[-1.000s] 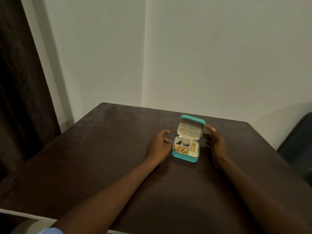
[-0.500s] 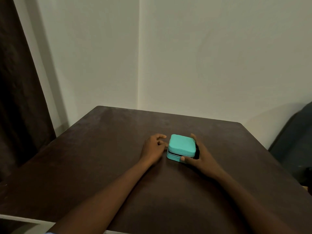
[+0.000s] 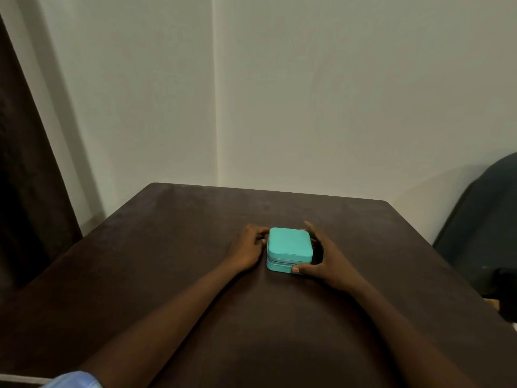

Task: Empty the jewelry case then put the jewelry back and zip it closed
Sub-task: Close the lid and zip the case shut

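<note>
A small turquoise jewelry case (image 3: 289, 243) lies on the dark brown table (image 3: 173, 256) with its lid down, so the jewelry inside is hidden. A pale zipper line runs along its front side. My right hand (image 3: 321, 256) wraps the case's right side, thumb on the front right corner and fingers along the far right edge. Against the case's left side rests my left hand (image 3: 247, 249), its fingertips curled at the far left corner; what they pinch there is too small to tell.
The table stands in a room corner with pale walls behind it. A dark curtain (image 3: 25, 191) hangs at the left. A dark chair back (image 3: 481, 225) stands beyond the table's right edge.
One second ago the case stood open showing gold jewelry in its compartments. The lid has since come down, and my right hand has moved from the lid to grip the case's right side.
</note>
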